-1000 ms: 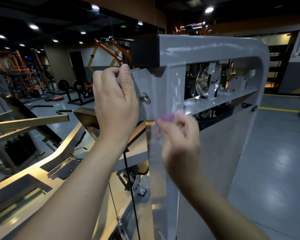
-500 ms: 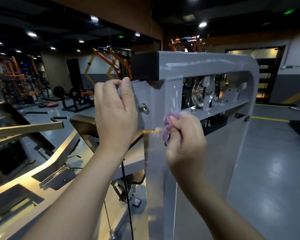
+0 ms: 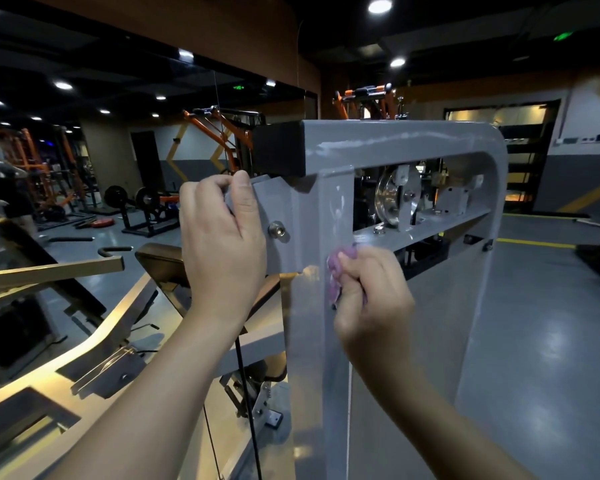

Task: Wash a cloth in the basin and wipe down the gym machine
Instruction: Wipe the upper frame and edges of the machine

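Note:
A grey steel gym machine frame (image 3: 395, 140) stands right in front of me, its paint showing wet streaks. My left hand (image 3: 222, 237) grips a grey bracket plate (image 3: 278, 209) on the frame's left side, fingers curled over its top edge. My right hand (image 3: 371, 296) holds a small crumpled purple cloth (image 3: 336, 271) and presses it against the front of the frame's upright post (image 3: 329, 341), just below the crossbar. Most of the cloth is hidden inside the fist.
A pulley wheel (image 3: 388, 199) and bolts sit inside the frame opening. A black cable (image 3: 246, 393) hangs below my left wrist. A gold-coloured machine arm (image 3: 84, 358) slopes at lower left. Orange racks and weight plates (image 3: 142, 199) fill the back left; grey floor (image 3: 551, 341) spreads right.
My right hand with the cloth has shifted slightly along the post near the crossbar. The view has tilted down, so the frame sits lower. My left hand keeps its grip on the bracket.

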Motion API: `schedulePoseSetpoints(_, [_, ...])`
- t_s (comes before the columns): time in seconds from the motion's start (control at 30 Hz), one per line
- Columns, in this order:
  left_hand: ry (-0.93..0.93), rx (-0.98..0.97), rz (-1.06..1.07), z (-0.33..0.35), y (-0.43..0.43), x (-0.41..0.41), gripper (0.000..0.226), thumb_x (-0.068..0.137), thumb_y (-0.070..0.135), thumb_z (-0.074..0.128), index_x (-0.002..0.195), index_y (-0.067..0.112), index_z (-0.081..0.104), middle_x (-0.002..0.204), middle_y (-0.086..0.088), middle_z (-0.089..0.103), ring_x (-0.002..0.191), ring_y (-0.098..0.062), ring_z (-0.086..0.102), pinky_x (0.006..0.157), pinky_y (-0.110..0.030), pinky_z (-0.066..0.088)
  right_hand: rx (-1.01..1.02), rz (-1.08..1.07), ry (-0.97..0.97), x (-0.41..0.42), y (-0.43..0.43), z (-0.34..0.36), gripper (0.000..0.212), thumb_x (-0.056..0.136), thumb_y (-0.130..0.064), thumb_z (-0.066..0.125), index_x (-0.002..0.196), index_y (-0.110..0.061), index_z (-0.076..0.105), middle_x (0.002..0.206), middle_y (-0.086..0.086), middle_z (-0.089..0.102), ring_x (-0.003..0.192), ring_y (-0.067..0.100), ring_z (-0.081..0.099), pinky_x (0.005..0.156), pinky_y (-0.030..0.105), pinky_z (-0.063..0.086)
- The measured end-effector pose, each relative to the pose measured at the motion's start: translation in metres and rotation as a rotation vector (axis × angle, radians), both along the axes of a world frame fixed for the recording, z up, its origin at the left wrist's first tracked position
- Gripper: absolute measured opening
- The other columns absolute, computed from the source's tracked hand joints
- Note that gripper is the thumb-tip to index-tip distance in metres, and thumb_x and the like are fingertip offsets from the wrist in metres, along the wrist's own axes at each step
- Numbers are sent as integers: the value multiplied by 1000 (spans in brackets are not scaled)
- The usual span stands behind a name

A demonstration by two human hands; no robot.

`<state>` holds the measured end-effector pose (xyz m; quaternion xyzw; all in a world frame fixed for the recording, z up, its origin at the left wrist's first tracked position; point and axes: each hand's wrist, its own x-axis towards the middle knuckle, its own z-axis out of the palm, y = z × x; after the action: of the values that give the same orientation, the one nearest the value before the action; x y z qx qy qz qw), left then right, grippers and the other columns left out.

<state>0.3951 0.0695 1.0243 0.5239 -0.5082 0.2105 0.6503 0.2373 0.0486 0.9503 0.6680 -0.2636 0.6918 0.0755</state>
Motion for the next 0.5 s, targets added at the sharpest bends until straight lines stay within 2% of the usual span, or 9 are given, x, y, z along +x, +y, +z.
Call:
schedulePoseSetpoints(0.13, [1, 6, 4, 0, 0, -2, 43, 109, 45, 34, 109, 10, 59, 107, 2, 46, 95, -3, 44, 77, -3, 32, 14, 57, -107, 0, -19, 58, 20, 98, 7, 56, 83, 0, 68, 90, 11, 63, 92, 20, 60, 81, 26, 48])
schedulePoseSetpoints(0.2, [-5, 5, 7, 0, 0, -2, 42, 110, 44, 34, 109, 10, 59, 107, 2, 46, 95, -4, 44, 77, -4, 33, 15, 70, -122, 5, -11, 47, 22, 96, 12, 55, 83, 1, 67, 91, 12, 63, 92, 19, 60, 82, 25, 48])
schedulePoseSetpoints(0.3, [-10, -7, -8, 0, 0, 0, 41, 110, 43, 35, 107, 9, 58, 107, 1, 47, 95, -6, 46, 77, -5, 33, -46, 66, -19, 6, 5, 12, 29, 90, 21, 52, 74, 0, 65, 85, 10, 62, 86, 22, 59, 78, 30, 51])
schedulePoseSetpoints(0.37, [-6, -1, -11, 0, 0, 0, 42, 110, 44, 34, 108, 10, 58, 107, 2, 46, 96, -5, 46, 77, -6, 34, -38, 47, -16, 1, -6, 24, 24, 91, 18, 54, 79, 2, 67, 87, 12, 63, 87, 26, 60, 78, 35, 52])
schedulePoseSetpoints(0.5, [-7, -1, -5, 1, 1, 0, 41, 110, 43, 35, 106, 10, 58, 107, 1, 46, 96, -6, 46, 77, -5, 33, 13, 50, -141, 6, -22, 67, 17, 97, 8, 55, 85, 2, 66, 93, 13, 62, 95, 18, 59, 85, 23, 47])
